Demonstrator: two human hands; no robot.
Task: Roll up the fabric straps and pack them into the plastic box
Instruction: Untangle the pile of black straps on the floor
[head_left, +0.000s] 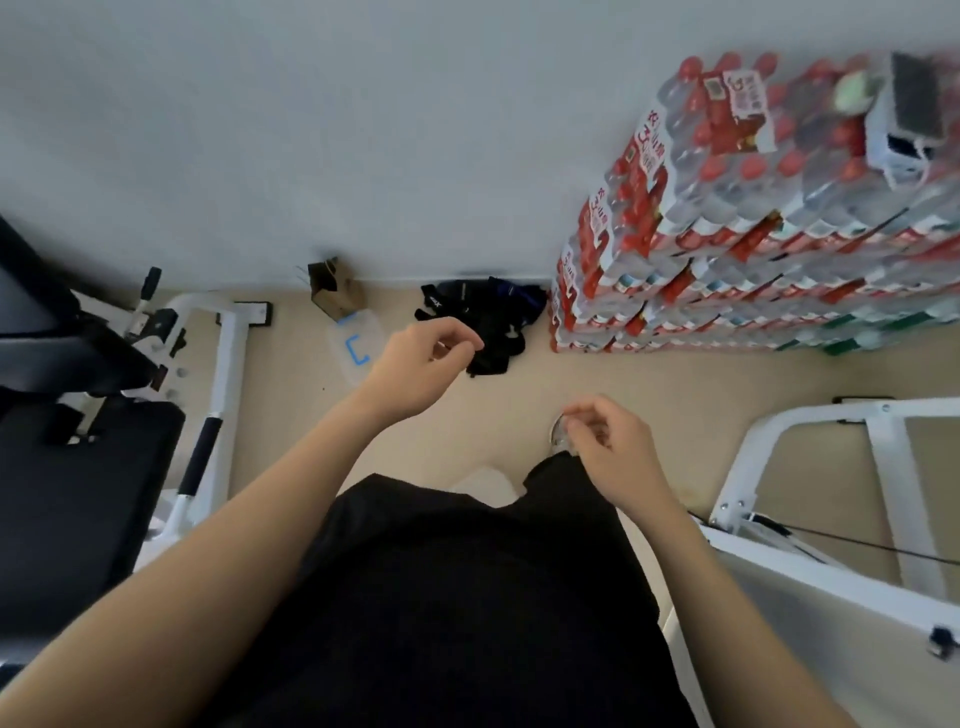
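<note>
Standing view down to a beige floor: black fabric straps lie in a loose heap against the wall, between a clear plastic box with blue clips on their left and stacked packs of water bottles on their right. Left hand hangs in front of the heap's near edge, fingers loosely curled, thumb close to forefinger, nothing held. Right hand is lower, over a shoe, fingers likewise slack and curled on nothing.
</note>
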